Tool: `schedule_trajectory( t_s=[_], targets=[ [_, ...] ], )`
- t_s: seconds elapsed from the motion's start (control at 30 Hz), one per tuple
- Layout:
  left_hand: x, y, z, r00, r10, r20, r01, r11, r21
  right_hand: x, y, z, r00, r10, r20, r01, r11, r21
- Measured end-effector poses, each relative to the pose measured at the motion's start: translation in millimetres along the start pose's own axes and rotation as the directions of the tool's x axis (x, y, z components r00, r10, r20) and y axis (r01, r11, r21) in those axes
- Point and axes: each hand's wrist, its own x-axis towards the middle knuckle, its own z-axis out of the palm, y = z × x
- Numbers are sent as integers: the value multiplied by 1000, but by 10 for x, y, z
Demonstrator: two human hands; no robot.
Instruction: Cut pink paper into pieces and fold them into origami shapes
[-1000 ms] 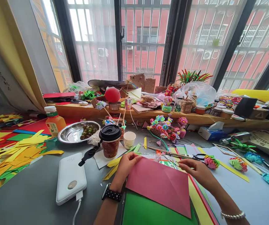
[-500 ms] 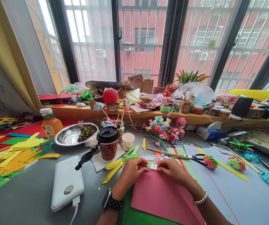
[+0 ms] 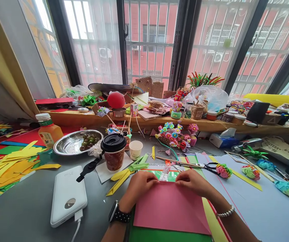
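Note:
A pink sheet of paper (image 3: 171, 208) lies over a green sheet (image 3: 169, 235) in front of me. My left hand (image 3: 141, 183) pinches the pink sheet's top edge near its left end, a dark watch on that wrist. At the same edge, farther right, my right hand (image 3: 192, 181) has its fingertips closed on the paper, with a silver bracelet on the wrist. Between the hands, a patterned strip (image 3: 165, 173) rests on a clear plastic packet (image 3: 152, 167).
To the left are a white power bank (image 3: 69, 195), a lidded coffee cup (image 3: 113, 156), a paper cup (image 3: 135, 150) and a steel plate (image 3: 66, 144) with grapes. Scissors (image 3: 207, 166) and folded paper flowers (image 3: 250, 172) lie right.
My hands have moved apart along the top edge. The pink sheet now lies straighter and flatter, and more of the packet shows between them. The view has shifted slightly.

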Motion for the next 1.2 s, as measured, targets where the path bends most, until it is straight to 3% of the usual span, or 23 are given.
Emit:
schedule_trajectory(
  t_s=[0.27, 0.33, 0.4, 0.43, 0.53, 0.63, 0.8, 0.97, 1.2],
  targets=[
    [-38, -48, -75, 999, -39, -25, 39, 999, -4, -197, 315, -273, 990, 138, -33, -136, 989, 49],
    [-45, -39, -84, 998, -51, -48, 51, 999, 16, -231, 407, -315, 958, 209, -197, -208, 978, 26],
    [-45, -21, -80, 996, -49, -70, 52, 998, 33, -242, 421, -315, 860, 247, -447, -275, 961, 1],
    [-41, -10, -73, 996, -41, -76, 44, 998, 37, -237, 390, -292, 824, 231, -517, -274, 962, -7],
    [-25, 20, -41, 998, -9, -66, 13, 999, 50, -182, 186, -137, 901, 50, -430, -76, 996, -44],
    [-21, 47, -32, 999, -1, -49, 6, 996, 86, -96, -23, 75, 962, -40, -270, 34, 999, -28],
    [-53, 101, -70, 1000, 1, -29, 4, 986, 166, 19, -91, 298, 958, -89, -273, 84, 996, -30],
    [-56, 153, -35, 997, 72, -10, -69, 983, 171, 85, -113, 362, 957, -152, -248, 131, 986, -100],
    [-57, 143, -6, 998, 67, 0, -67, 987, 145, 149, -163, 419, 963, -175, -204, 146, 978, -149]
  ],
)
